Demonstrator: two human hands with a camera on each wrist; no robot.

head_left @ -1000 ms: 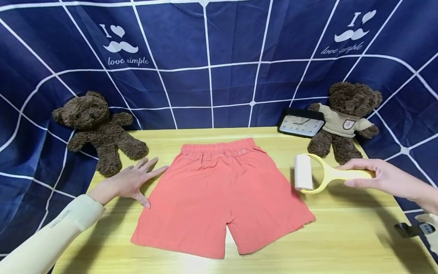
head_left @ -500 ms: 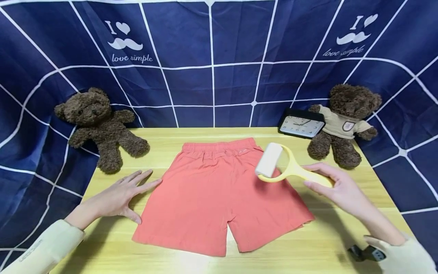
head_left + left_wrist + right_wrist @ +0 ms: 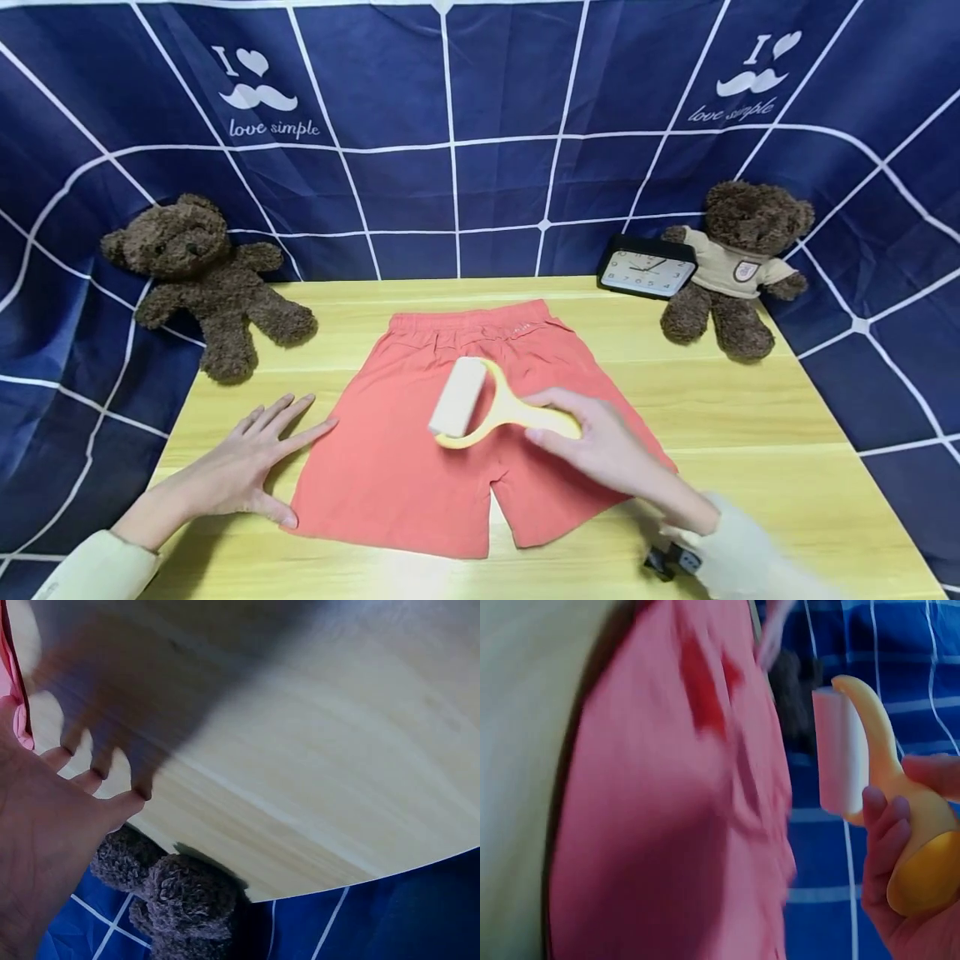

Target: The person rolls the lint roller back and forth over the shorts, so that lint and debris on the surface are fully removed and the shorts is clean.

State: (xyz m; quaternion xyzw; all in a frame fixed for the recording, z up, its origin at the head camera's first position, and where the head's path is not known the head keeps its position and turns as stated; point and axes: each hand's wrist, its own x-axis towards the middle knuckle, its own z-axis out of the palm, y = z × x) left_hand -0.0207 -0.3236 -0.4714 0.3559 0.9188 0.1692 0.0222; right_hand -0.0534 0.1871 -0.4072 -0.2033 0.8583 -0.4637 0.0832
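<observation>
Coral-red shorts (image 3: 405, 467) lie spread flat on the wooden table, waistband at the far side. My right hand (image 3: 600, 437) grips the yellow handle of a lint roller (image 3: 459, 398) with a white roll, over the middle of the shorts. In the right wrist view the roll (image 3: 841, 750) appears raised apart from the cloth. On the left, my left hand (image 3: 243, 462) is spread with straight fingers, thumb and forefinger tips at the left edge of the shorts. The left wrist view shows its fingertips (image 3: 139, 796) touching the table or just above it; I cannot tell which.
A brown teddy bear (image 3: 217, 287) leans at the back left of the table (image 3: 795, 467). Another bear in a beige shirt (image 3: 731, 267) sits at the back right, beside a black-framed clock (image 3: 647, 268). A blue cloth with white lines (image 3: 405, 192) hangs behind.
My right hand has carried the lint roller leftward from beside the shorts to over their middle. The left hand has slid a little toward me along their left edge.
</observation>
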